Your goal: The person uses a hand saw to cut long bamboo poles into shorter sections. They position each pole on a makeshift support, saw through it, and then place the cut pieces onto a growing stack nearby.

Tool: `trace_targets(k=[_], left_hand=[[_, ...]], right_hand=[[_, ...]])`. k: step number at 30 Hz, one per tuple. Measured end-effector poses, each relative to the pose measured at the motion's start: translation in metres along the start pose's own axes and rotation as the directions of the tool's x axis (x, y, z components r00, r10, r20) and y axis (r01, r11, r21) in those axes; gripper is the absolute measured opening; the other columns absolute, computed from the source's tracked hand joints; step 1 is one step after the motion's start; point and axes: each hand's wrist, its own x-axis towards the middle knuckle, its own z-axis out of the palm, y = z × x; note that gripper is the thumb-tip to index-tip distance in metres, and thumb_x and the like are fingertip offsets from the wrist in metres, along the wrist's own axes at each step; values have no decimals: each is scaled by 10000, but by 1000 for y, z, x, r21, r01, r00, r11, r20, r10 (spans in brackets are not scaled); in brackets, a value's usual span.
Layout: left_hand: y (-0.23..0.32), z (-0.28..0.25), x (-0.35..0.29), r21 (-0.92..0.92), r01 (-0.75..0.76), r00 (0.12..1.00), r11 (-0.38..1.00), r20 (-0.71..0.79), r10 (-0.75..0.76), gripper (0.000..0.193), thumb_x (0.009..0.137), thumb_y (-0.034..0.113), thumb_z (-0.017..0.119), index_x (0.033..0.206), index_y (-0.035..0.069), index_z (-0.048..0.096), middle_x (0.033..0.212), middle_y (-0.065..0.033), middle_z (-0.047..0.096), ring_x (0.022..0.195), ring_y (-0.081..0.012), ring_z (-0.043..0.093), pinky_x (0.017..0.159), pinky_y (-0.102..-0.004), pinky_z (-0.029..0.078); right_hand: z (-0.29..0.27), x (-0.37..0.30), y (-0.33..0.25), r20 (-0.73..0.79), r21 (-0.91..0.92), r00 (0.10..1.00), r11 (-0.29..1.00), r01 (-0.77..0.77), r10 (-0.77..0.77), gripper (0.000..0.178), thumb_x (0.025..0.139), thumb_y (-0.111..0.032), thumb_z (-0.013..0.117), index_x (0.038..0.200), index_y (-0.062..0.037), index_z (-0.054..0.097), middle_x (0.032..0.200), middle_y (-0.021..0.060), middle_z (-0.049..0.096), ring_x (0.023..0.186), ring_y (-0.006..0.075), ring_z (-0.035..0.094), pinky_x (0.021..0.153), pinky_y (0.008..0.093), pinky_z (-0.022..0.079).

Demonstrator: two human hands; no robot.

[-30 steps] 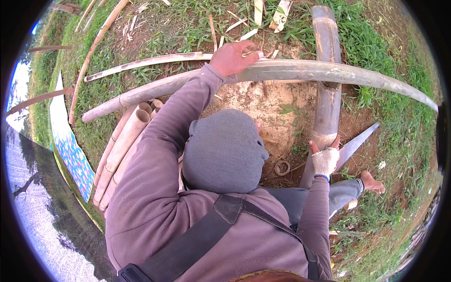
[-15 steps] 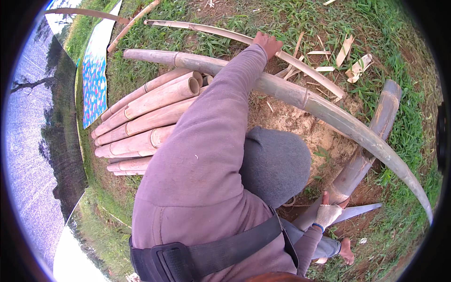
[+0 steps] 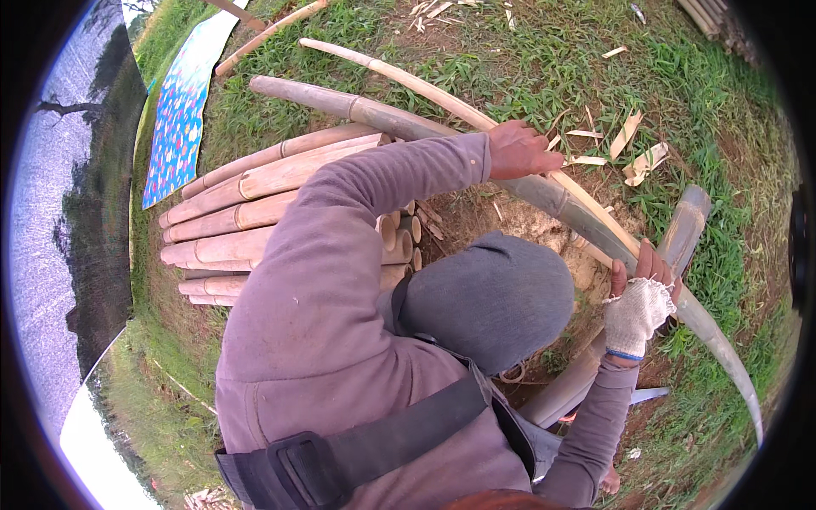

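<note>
Currently, the strip (image 3: 425, 88) is looking long, slim and pale, stretching from upper centre to right of centre; it is crossing over the grey-green pole (image 3: 391, 117); the left hand (image 3: 523, 151) is curling over its middle and holding it; the gloved right hand (image 3: 639, 310) is reaching its lower end and the pole, thumb and fingers apart, though I cannot tell how tightly they are gripping; hollow cut poles (image 3: 225, 248) are lying stacked at left.
</note>
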Motion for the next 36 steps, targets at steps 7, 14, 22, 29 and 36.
trace_targets(k=[7,14,22,29,36], left_hand=[[21,-9,-59,127,60,989,990,-143,-42,235,914,199,693,1144,226,652,838,6,650,784,-214,731,671,-371,545],[25,9,-95,77,119,991,990,-69,-114,240,949,347,703,1144,223,636,877,-45,690,816,-263,764,688,-422,563],[23,-8,-74,-27,166,983,986,-80,-168,524,845,474,846,1246,183,676,953,-45,617,898,-267,687,807,-420,517],[63,0,4,-238,182,983,954,15,-184,916,806,591,869,1516,106,554,1415,-163,630,1352,-373,590,1185,-571,398],[99,28,63,-232,221,964,947,202,-175,776,773,438,948,1346,99,550,1210,-151,699,1123,-394,736,941,-534,584]], right_hand=[[29,-4,-7,172,365,985,929,-65,1,381,1104,-351,651,1398,-120,722,1175,189,765,1057,427,724,924,534,552],[37,-2,-29,153,365,988,930,-45,-12,349,1065,-318,704,1360,-139,746,1098,160,743,1013,405,712,909,537,534],[39,19,-17,180,319,982,941,-114,58,376,1003,-355,766,1319,-152,772,1022,139,717,995,378,689,903,534,512],[96,49,6,179,337,980,931,-139,81,407,993,-430,762,1310,-176,785,1118,117,765,1083,363,717,984,510,519],[99,24,4,72,322,977,923,-213,200,486,974,-528,747,1365,-241,769,1325,105,710,1291,339,647,1140,570,420]])
